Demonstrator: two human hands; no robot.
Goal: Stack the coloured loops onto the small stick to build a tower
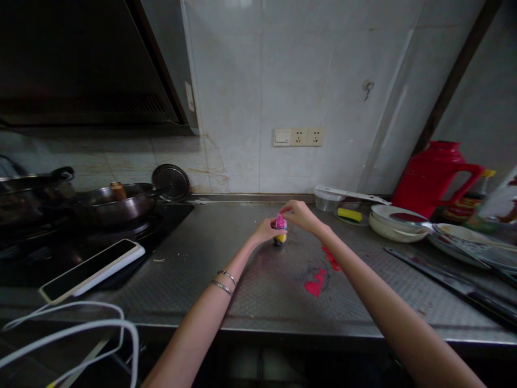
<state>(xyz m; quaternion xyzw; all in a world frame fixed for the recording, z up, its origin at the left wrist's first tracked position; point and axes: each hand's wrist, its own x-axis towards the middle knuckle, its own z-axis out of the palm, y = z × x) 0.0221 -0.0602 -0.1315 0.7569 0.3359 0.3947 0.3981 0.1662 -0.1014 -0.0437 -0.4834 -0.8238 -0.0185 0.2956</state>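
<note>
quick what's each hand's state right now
Left hand: closed, holding the small container.
Right hand: fingers at its pink top; grip can't be told.

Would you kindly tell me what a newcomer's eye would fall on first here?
Probably the bright red thermos flask at the right, behind the stacked white dishes. Next, mid-counter, comes the small pink-topped container, held by the left hand, with the right hand at its top. Nearer the viewer, a flat red piece lies on the steel counter.
</note>
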